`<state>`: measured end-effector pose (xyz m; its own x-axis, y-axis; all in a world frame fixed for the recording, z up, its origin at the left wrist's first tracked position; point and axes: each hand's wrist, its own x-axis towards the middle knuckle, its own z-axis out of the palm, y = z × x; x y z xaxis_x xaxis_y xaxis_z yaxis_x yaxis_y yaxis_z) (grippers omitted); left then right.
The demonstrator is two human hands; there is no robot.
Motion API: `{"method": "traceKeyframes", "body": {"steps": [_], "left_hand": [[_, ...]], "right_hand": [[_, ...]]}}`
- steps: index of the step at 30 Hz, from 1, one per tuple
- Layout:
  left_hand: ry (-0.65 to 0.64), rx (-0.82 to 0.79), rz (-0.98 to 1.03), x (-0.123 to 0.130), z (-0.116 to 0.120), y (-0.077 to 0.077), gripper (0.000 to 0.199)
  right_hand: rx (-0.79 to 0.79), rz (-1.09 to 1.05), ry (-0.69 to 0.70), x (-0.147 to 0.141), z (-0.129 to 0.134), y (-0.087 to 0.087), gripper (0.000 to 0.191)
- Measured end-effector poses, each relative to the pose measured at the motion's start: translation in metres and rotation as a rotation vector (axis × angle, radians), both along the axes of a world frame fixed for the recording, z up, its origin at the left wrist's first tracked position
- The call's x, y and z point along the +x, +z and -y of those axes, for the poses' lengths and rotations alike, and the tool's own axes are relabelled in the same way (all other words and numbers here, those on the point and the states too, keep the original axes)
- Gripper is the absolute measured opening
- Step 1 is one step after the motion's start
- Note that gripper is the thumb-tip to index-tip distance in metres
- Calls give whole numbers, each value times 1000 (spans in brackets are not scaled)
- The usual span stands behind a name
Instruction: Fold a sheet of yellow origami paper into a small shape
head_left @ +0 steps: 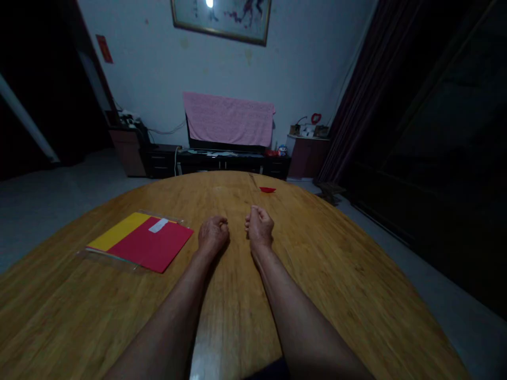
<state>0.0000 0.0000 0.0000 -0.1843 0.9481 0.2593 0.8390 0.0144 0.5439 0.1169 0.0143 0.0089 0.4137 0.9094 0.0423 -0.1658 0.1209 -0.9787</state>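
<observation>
Fingers (223, 227) curl loosely into the palms of both your hands, so neither grip is wide or narrow around anything: your left hand (213, 236) and your right hand (259, 228) are empty, loose fists, knuckles up and turned slightly toward each other. Your forearms (170, 316) lie flat and forward along the oval wooden table (336, 274), wrists low.

Just beside your left hand lies a red sheet (154, 248) overlapping a yellow sheet (119, 231), both inside a clear plastic sleeve (89, 254), with a white strip (159, 225) near the far edge of the red. In this dim light, you can't quite tell card from paper, but the stack looks light and thin, likely to flex, and the sleeve may slide on the polished wood. Your surest hold would be a pinch at the sleeve's edge nearest your left hand.

Farther off, a small red paper scrap (268, 190) sits near the table's far edge, ahead of your right hand.
</observation>
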Motion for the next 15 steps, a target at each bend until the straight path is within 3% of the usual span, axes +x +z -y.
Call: {"method": "traceKeyframes", "body": {"steps": [8, 12, 15], "left_hand": [[-19, 3, 51, -8, 7, 10, 31], [31, -53, -5, -13, 6, 27, 24], [69, -157, -127, -33, 6, 47, 22]], "right_hand": [[91, 88, 124, -16, -6, 2, 26], [105, 395, 217, -16, -4, -12, 28], [132, 624, 272, -16, 1, -19, 24]]}}
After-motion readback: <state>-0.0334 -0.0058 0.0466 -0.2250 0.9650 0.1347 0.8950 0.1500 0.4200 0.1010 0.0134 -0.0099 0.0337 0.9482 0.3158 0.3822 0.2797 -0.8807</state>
